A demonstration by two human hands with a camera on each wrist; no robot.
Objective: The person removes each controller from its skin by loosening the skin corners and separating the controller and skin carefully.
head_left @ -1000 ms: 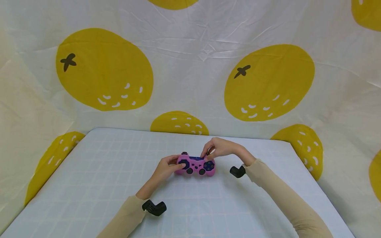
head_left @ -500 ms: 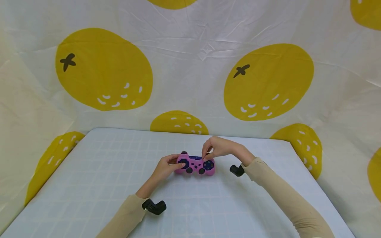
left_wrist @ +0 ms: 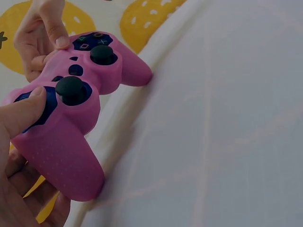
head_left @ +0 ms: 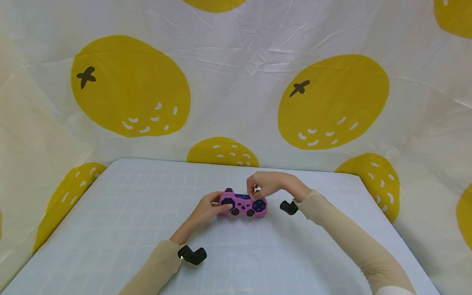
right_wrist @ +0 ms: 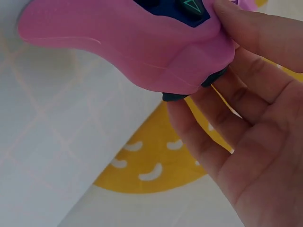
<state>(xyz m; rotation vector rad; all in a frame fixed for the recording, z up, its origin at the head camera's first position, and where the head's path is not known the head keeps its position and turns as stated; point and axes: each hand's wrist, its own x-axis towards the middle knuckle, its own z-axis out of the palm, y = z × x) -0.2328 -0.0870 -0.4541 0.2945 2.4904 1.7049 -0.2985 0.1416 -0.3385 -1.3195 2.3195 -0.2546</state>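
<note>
Controller (head_left: 243, 203) took centre stage, out toward the far side of the surface (head_left: 155, 229), and it was a two-handed hold! Left hand (head_left: 206, 207) gripped the left end, thumb on top, fingers tucked beneath; right hand (head_left: 266, 183) pinched the far edge, over on the right. And look at those blind spots: the left thumb covered part of the left button pad (left_wrist: 49, 109), the head view lost the right fingertips behind the far edge, and the right wrist view chopped off the top, leaving one handle (right_wrist: 61, 23), a triangle button (right_wrist: 191, 6) and the shoulder buttons (right_wrist: 175, 96). Was its underside touching the surface? Couldn't tell! Long axis: left to right, nearly level across the head view. Button face up, sticks (head_left: 234, 212) and both handles toward the near side, shoulder buttons facing away.
</note>
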